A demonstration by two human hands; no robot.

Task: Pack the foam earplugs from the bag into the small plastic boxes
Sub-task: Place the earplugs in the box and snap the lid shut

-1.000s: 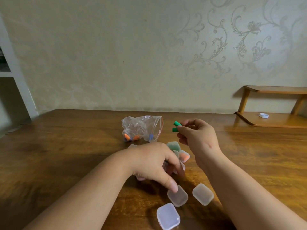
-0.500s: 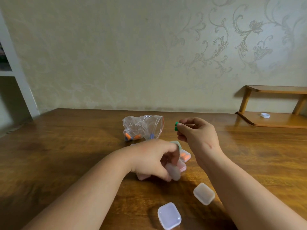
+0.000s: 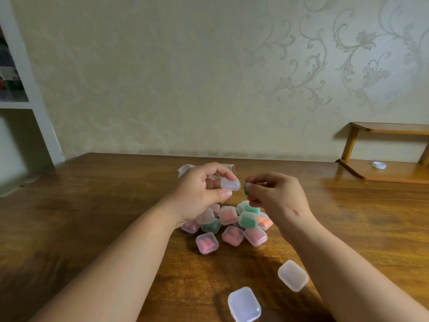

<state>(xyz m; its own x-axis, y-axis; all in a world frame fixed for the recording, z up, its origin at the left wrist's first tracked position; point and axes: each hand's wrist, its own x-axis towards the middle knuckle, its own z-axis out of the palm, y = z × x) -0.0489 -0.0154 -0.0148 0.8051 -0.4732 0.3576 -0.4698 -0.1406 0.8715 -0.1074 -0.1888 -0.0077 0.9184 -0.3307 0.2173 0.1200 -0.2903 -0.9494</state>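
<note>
1. Left hand (image 3: 199,194) raised above the wooden table (image 3: 92,217), thumb and fingers pinching a small clear box (image 3: 230,183).
2. Right hand (image 3: 276,196) just beside it, fingertips gripping green earplugs (image 3: 246,189); earplugs sit close to the box, contact unclear.
3. Bag (image 3: 185,169) lies behind the left hand, mostly hidden.
4. Below the hands: a cluster of filled boxes (image 3: 228,225), pink, orange and green contents, touching one another.
5. Two empty boxes nearer the person: one (image 3: 293,275) beside the right forearm, one (image 3: 244,304) at the table's near edge.
6. White cap (image 3: 379,165) on a low wooden shelf (image 3: 394,173), far right.
</note>
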